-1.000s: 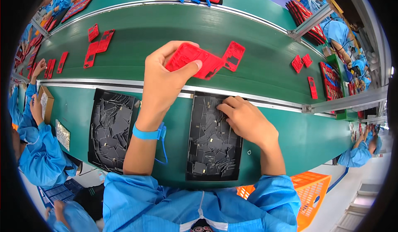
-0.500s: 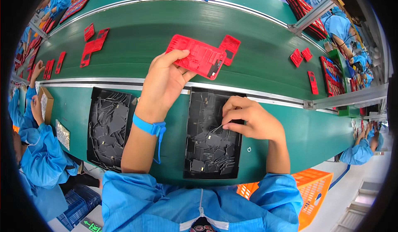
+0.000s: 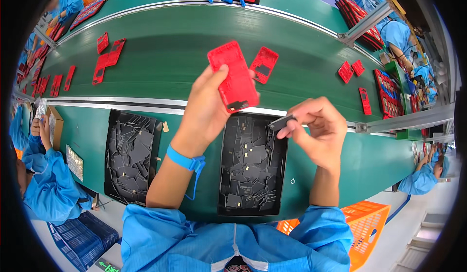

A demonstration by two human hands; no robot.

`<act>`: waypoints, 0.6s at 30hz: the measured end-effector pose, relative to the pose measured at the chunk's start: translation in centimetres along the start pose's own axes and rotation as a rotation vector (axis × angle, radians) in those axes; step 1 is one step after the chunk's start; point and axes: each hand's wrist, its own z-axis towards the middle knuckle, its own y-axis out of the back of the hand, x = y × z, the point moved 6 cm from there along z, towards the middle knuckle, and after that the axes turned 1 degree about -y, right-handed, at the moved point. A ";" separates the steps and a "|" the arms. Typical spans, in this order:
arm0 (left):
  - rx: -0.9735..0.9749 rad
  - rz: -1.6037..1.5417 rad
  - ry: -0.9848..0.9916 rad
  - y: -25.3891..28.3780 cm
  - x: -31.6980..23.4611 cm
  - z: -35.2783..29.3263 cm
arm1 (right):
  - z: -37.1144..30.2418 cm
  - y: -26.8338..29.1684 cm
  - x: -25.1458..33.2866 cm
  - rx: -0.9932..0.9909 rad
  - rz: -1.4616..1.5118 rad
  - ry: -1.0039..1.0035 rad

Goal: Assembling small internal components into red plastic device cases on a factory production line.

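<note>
The green belt [image 3: 170, 34] fills 12 o'clock, with room to move between the covers at 10 [image 3: 101, 68] and 2. The green bench [image 3: 360, 165] opens widest around 4, bounded by a metal rail [image 3: 126, 100] along its far edge and a metal bar [image 3: 408, 120] at 3. A co-worker [image 3: 53, 184] is near 9. An orange crate [image 3: 365, 226] stands at 4, past the near edge. Sheet-filled trays take space at 6 (right tray [image 3: 281, 175]) and 8 (left tray [image 3: 155, 138]). The left hand [image 3: 206, 107], half curled, grips the red cover [image 3: 233, 75] at 12, near another cover [image 3: 265, 65] on the belt. The right hand [image 3: 321, 133], fingers pinched to thumb, holds a black piece [image 3: 282, 122] over the right tray's 1 o'clock corner. A white ring [image 3: 292, 180] lies at 4.
</note>
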 end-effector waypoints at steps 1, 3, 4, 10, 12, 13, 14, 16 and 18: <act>-0.021 -0.049 0.069 -0.5 0.5 -0.2 | 0.3 0.2 0.2 -0.072 -0.019 0.002; 0.020 -0.019 0.087 -1.4 0.5 -0.5 | 1.2 0.2 0.9 -0.138 -0.066 0.042; 0.062 0.014 0.104 -1.8 0.7 -0.6 | 1.6 0.3 1.1 -0.153 -0.083 0.050; 0.113 0.164 -0.022 -3.5 0.3 -1.0 | 3.4 0.5 1.7 -0.209 0.027 0.136; 0.128 0.304 -0.015 -4.2 -0.1 -1.4 | 3.8 0.1 2.2 -0.227 0.083 0.112; 0.131 0.307 -0.018 -4.2 0.0 -1.5 | 4.0 0.0 2.1 -0.228 0.084 0.117; 0.108 0.345 -0.048 -3.9 0.0 -1.6 | 4.0 -0.2 1.9 -0.240 0.091 0.081; 0.076 0.394 -0.084 -3.6 -0.3 -1.7 | 4.1 -0.1 1.6 -0.262 0.066 0.020; 0.081 0.389 -0.083 -3.4 -0.5 -1.6 | 4.1 0.4 0.9 -0.272 0.070 0.021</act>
